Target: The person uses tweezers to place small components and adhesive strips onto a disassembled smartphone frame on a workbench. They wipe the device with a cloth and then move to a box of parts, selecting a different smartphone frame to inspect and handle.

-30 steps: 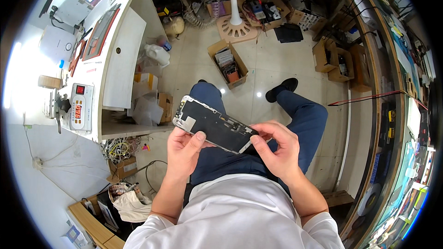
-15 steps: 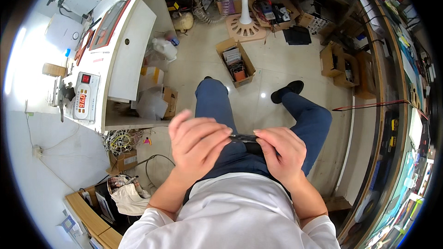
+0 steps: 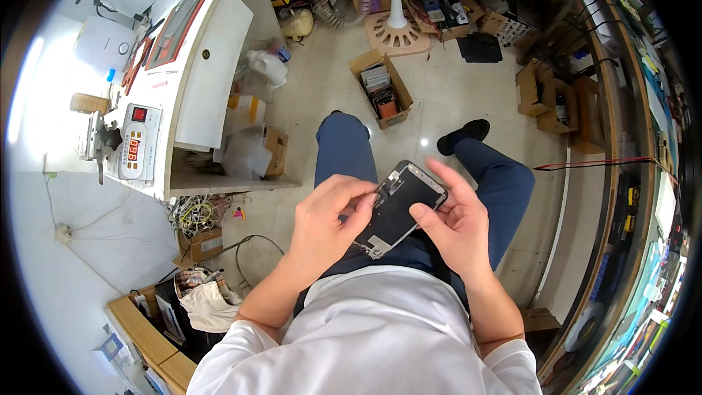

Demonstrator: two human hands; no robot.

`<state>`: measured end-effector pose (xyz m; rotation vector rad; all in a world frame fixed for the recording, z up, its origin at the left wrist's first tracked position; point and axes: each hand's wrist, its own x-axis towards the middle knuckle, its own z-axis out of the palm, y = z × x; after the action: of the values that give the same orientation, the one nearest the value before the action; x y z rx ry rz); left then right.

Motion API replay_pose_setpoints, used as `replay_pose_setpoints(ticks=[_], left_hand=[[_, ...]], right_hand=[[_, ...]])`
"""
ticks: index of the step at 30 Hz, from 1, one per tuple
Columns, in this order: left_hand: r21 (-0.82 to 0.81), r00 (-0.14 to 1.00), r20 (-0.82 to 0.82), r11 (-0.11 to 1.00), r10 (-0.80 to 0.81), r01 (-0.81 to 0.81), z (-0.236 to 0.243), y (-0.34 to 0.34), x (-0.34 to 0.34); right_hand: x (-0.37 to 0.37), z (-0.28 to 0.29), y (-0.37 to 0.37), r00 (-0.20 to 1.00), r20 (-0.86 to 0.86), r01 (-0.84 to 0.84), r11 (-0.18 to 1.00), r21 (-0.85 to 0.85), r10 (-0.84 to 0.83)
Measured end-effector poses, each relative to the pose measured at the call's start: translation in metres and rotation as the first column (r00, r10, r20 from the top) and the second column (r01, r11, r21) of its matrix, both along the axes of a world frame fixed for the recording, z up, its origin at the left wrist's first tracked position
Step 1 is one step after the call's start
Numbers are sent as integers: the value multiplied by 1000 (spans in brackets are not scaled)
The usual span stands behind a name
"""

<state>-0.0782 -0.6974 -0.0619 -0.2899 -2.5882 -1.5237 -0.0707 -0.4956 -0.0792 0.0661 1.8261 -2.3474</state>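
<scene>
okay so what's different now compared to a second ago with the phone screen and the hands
The phone screen has been turned: a second ago it lay stretched left to right across the lap, half a second ago the hands covered it, and now it stands tilted, its top end up and to the right. The left hand now grips its left edge, the right hand its right edge with the thumb on its face. Both hands kept hold; the person stayed seated.

The left hand covers the near left edge and lower corner of the phone screen panel, and the right hand hides its right edge, so the grip under the fingers cannot be seen. Parts in the open cardboard box are too small to tell. The workbench is cut off at the top edge.
</scene>
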Motion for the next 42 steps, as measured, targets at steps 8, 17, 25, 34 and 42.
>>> replay_pose_setpoints(ticks=[8, 17, 25, 34, 42], left_hand=[[-160, 1000, -17, 987, 16, -18, 0, -2, 0], [-128, 1000, 15, 992, 15, -13, 5, -1, -2], [-24, 996, 89, 1000, -5, 8, 2, -5, -3], [12, 987, 160, 999, -33, 32, 1, -8, -3], [87, 954, 295, 996, -47, 23, 2, -10, -5]], right_hand=[[0, -5, -6, 999, 44, -9, 998, 61, 6], [0, -4, -4, 1000, 9, -14, 997, 77, 14], [0, -3, -4, 1000, 13, -2, 998, 67, 1], [-1, -2, -2, 1000, -4, -11, 990, 140, 12], [-3, -2, 2, 999, -19, -30, 982, 186, 34]])
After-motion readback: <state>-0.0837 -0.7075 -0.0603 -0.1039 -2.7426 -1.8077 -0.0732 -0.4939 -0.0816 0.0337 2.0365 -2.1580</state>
